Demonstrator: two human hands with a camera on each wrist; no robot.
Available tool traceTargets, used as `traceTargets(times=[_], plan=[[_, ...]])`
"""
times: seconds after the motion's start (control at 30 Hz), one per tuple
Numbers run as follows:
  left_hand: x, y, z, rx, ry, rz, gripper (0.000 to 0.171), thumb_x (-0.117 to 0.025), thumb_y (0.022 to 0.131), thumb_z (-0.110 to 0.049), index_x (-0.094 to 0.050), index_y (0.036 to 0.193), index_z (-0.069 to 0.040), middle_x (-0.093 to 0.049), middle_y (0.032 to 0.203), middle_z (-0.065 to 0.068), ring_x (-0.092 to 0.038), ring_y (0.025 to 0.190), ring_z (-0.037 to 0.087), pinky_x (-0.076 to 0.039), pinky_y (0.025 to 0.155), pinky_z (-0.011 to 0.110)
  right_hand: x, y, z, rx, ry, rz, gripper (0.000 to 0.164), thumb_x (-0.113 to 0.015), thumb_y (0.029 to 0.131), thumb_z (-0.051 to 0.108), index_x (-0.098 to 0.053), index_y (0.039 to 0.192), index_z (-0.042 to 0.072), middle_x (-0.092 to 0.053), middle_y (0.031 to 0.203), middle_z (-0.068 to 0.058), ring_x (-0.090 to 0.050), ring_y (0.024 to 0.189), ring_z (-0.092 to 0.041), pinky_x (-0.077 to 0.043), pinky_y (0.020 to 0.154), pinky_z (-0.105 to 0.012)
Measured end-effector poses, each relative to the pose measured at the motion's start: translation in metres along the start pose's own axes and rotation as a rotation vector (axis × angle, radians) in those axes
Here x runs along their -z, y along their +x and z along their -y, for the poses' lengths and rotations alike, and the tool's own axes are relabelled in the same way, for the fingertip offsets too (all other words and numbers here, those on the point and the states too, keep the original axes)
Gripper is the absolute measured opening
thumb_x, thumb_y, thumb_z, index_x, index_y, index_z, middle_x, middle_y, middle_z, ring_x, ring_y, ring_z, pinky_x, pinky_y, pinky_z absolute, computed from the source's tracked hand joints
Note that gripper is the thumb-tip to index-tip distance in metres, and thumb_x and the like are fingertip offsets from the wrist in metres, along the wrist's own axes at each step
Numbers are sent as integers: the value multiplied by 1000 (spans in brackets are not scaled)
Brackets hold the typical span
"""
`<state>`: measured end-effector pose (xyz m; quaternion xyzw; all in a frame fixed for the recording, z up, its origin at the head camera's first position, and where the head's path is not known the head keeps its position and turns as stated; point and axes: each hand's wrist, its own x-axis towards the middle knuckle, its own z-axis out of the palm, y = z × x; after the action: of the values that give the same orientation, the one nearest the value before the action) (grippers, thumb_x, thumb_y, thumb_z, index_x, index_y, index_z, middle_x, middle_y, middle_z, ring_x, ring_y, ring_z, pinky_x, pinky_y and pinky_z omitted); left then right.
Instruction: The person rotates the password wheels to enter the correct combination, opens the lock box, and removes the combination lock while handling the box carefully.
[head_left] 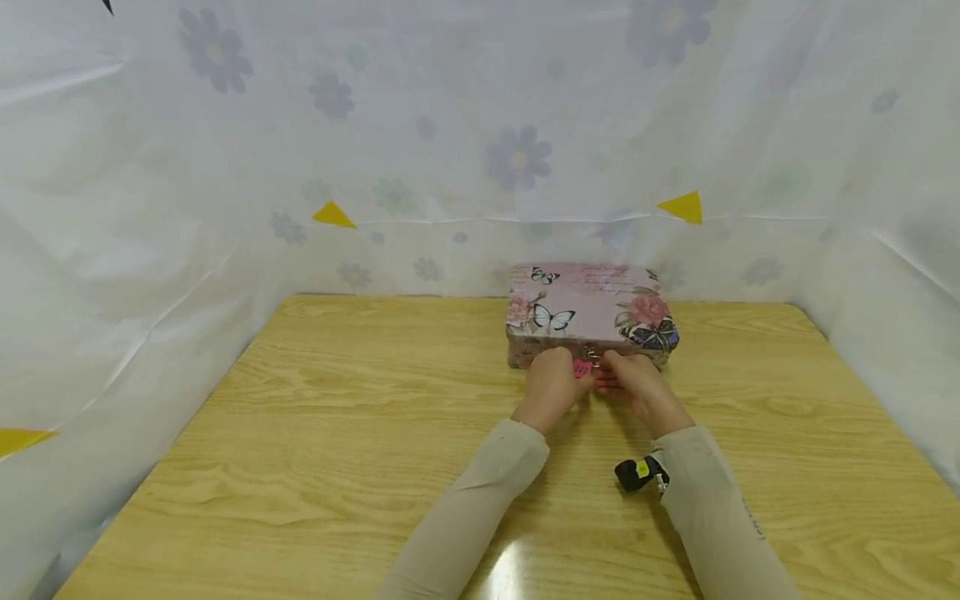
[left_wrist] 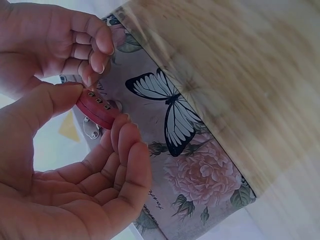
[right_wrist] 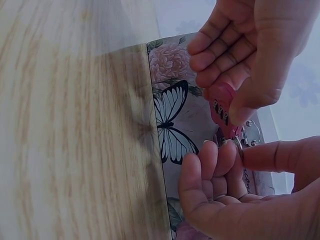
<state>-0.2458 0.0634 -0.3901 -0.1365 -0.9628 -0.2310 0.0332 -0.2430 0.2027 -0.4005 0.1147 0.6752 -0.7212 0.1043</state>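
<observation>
A pink tin box [head_left: 581, 304] with butterflies and roses on it sits closed at the back of the table. At its front clasp [head_left: 590, 350] is a small pink combination padlock [left_wrist: 97, 109] with a row of number dials. My left hand [head_left: 551, 385] pinches the padlock's body between thumb and fingers. From the other side my right hand [head_left: 641, 385] pinches the metal shackle [right_wrist: 238, 146] between thumb and index finger, its other fingers curled. In the right wrist view the shackle lies close to the metal clasp, partly hidden by fingertips.
The wooden table [head_left: 360, 442] has a white flowered sheet [head_left: 450, 125] rising behind it and white sheeting at both sides. Yellow triangles [head_left: 682, 207] mark the sheet. A black strap piece with a yellow label [head_left: 633, 473] is beside the right sleeve.
</observation>
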Motion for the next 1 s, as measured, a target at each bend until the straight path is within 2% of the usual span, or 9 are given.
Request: traceTargets(times=[0.17, 0.33, 0.5, 0.8, 1.0], plan=[[3, -1, -2, 16, -18, 34, 45, -73, 85, -30, -40, 57, -14, -48, 60, -2, -41, 53, 11, -32, 43, 24, 0, -1, 2, -3, -2, 6, 14, -40, 91, 5, -51, 90, -4, -59, 67, 2, -60, 59, -8, -55, 62, -22], [5, -3, -4, 2, -13, 29, 48, -73, 83, -30, -38, 56, -15, -46, 59, -2, -40, 53, 12, -33, 45, 24, 2, -1, 3, -3, 11, 15, 15, -41, 91, 5, -53, 84, -2, -57, 67, 2, -59, 59, -9, -55, 62, -23], [6, -4, -5, -1, -10, 15, 45, -76, 81, -29, -41, 56, -14, -49, 60, -2, -42, 54, 11, -36, 46, 25, 4, -1, 3, 8, -11, 45, 18, -40, 91, 6, -54, 80, 3, -57, 67, 2, -59, 60, -8, -54, 64, -23], [8, -4, -6, 63, -101, 53, 51, -79, 79, -32, -37, 56, -15, -34, 53, -5, -31, 49, 10, -27, 42, 24, 10, 2, 2, 45, -22, 116, 22, -40, 90, 6, -56, 76, 7, -59, 69, 3, -58, 63, -7, -53, 66, -23], [8, -2, -5, 70, -150, 60, 50, -80, 79, -30, -39, 56, -14, -34, 52, -6, -31, 47, 9, -25, 40, 23, 9, 0, 5, 62, -21, 135, 27, -37, 94, 3, -57, 77, 7, -58, 70, 3, -57, 64, -7, -52, 65, -22]])
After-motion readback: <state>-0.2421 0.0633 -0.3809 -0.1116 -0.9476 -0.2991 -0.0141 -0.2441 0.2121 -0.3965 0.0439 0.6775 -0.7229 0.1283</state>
